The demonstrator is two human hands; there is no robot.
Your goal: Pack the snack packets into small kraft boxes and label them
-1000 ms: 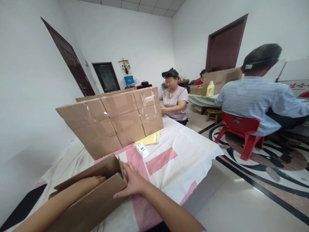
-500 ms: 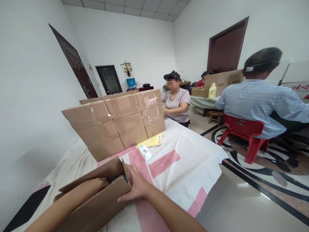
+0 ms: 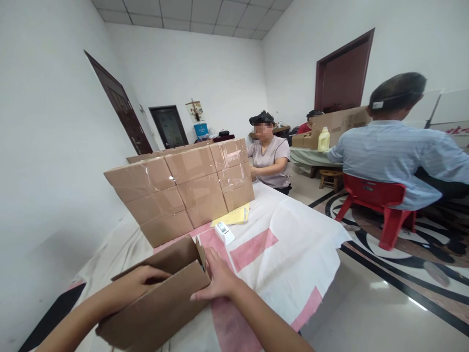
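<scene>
An open cardboard box [image 3: 157, 313] lies at a slant on the cloth-covered table in front of me. My left hand [image 3: 142, 282] reaches over its left side and down into it. The fingers of that hand are hidden behind the near wall, so what they touch does not show. My right hand [image 3: 218, 278] grips the right end of the box, thumb against the near side and fingers by the raised end flap [image 3: 200, 252]. Most of the box's inside is out of sight.
Stacked, taped cartons [image 3: 200, 190] stand just beyond the box. A small white device [image 3: 224, 233] and yellow paper [image 3: 234, 215] lie before them on the tablecloth [image 3: 286, 210]. One person [image 3: 271, 156] is behind the table; another [image 3: 392, 146] sits on a red chair [image 3: 373, 193].
My left hand has drawn up and back inside the box, so more of its back shows. The box appears slightly further right in view; my right hand keeps its hold.
</scene>
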